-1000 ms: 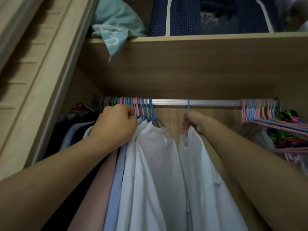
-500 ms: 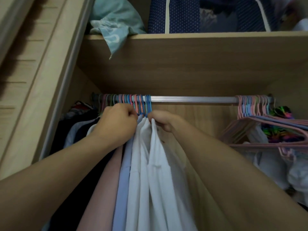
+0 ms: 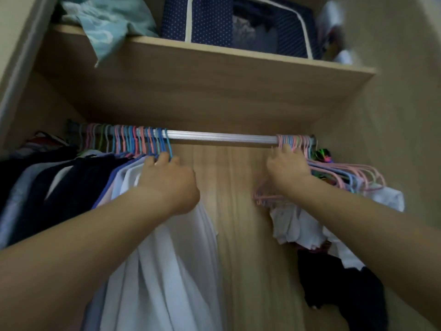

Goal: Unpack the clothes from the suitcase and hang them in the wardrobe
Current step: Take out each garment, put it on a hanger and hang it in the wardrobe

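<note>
While the left hand (image 3: 170,180) rests against the hung white shirts (image 3: 167,259) at the rail (image 3: 222,136), fingers curled on the hanger hooks, the right hand (image 3: 287,167) clasps the empty pink hangers (image 3: 296,142) opposite.

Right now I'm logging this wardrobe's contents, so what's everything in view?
rail: one, silver, under the shelf
shelf: one, wood, across the top
hung clothes: many, dark, blue and white, left end of rail
empty hangers: a bunch, pink and blue, right end
storage box: one, navy dotted, on shelf
teal cloth: one, on shelf, left
left hand: at the leftmost group's hangers
right hand: at the empty hangers
</note>
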